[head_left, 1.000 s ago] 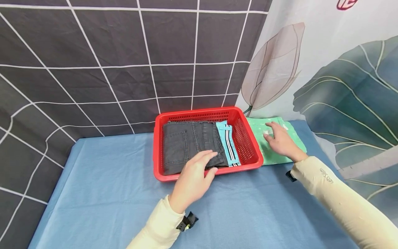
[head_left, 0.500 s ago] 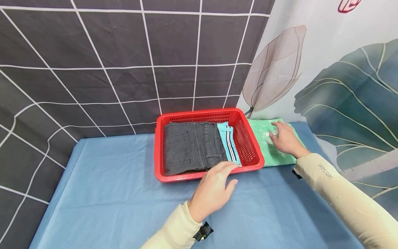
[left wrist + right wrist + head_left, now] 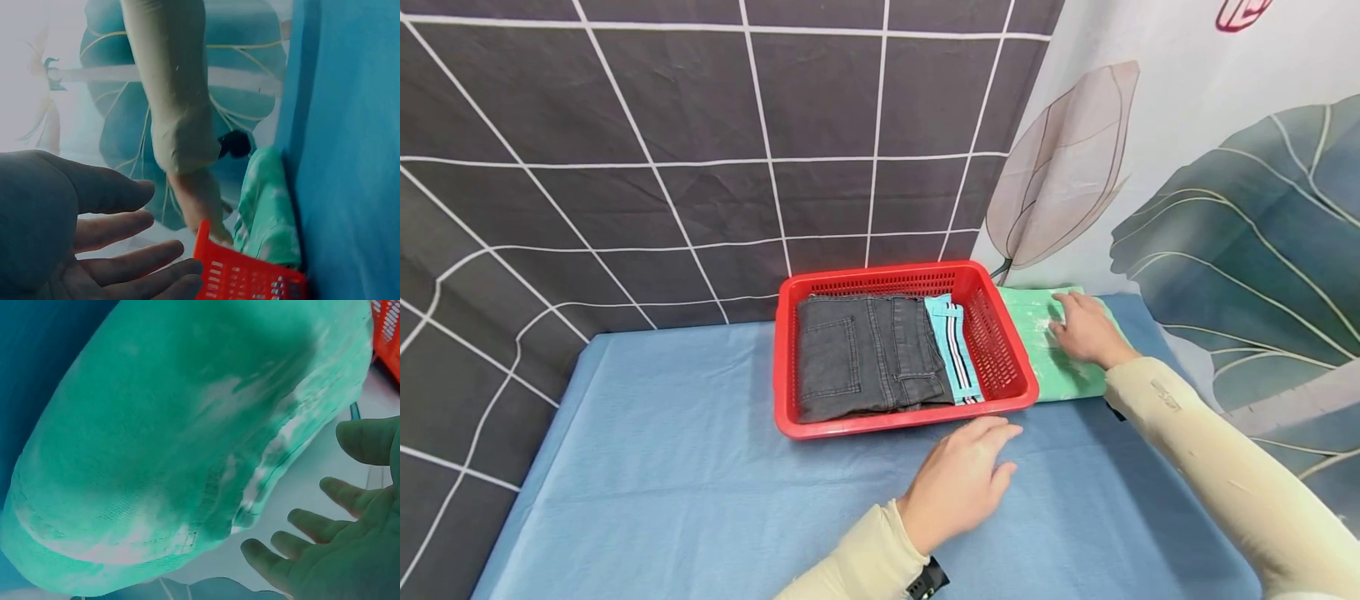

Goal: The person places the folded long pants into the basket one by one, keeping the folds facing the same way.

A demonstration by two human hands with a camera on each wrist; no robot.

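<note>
My right hand (image 3: 1086,329) hovers over a folded green garment (image 3: 1037,333) with white patches, lying right of the basket. In the right wrist view that hand's spread fingers (image 3: 312,525) are near the folded edge of the green cloth (image 3: 156,437), with nothing between them. My left hand (image 3: 958,479), fingers loosely extended, is over the blue cloth in front of the red plastic basket (image 3: 857,429), its fingertips near the front rim. Folded dark grey jeans (image 3: 865,350) and a light blue garment with a black-and-white stripe (image 3: 951,346) lie inside the basket.
A blue cloth (image 3: 662,467) covers the table. Behind it hangs a dark curtain with a white grid (image 3: 820,92). On the right is a pale curtain with leaf prints (image 3: 1067,167), close to the green garment.
My left hand has moved right and back toward me, from over the basket's front rim to in front of it. My right hand has shifted slightly right over the green garment.
</note>
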